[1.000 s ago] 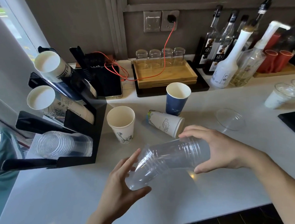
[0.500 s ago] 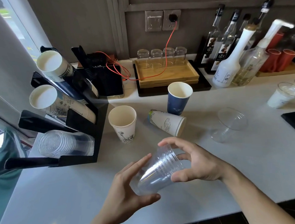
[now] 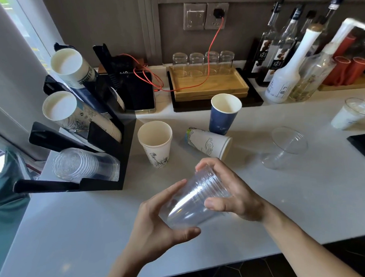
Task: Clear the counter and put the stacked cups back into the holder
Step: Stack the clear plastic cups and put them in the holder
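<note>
A stack of clear plastic cups [image 3: 192, 202] lies tilted between both hands above the white counter [image 3: 76, 226]. My left hand [image 3: 158, 225] cups its narrow closed end from below. My right hand [image 3: 232, 194] grips its rim end from the right. The black cup holder [image 3: 114, 141] stands at the left with two paper-cup stacks and a clear-cup stack [image 3: 84, 165] in its lowest slot. Loose on the counter are an upright white paper cup [image 3: 155, 143], a white paper cup on its side [image 3: 209, 143], an upright blue cup [image 3: 225, 113] and a tipped clear cup [image 3: 282, 148].
A wooden tray [image 3: 208, 85] with upturned glasses sits at the back, crossed by a red cable. Syrup bottles [image 3: 285, 71] and red cups crowd the back right. A filled plastic cup [image 3: 350, 114] and a black pad [image 3: 364, 145] are at the right edge.
The clear cups have been pushed together into a shorter stack, and both hands have brought it closer to me and a little left.
</note>
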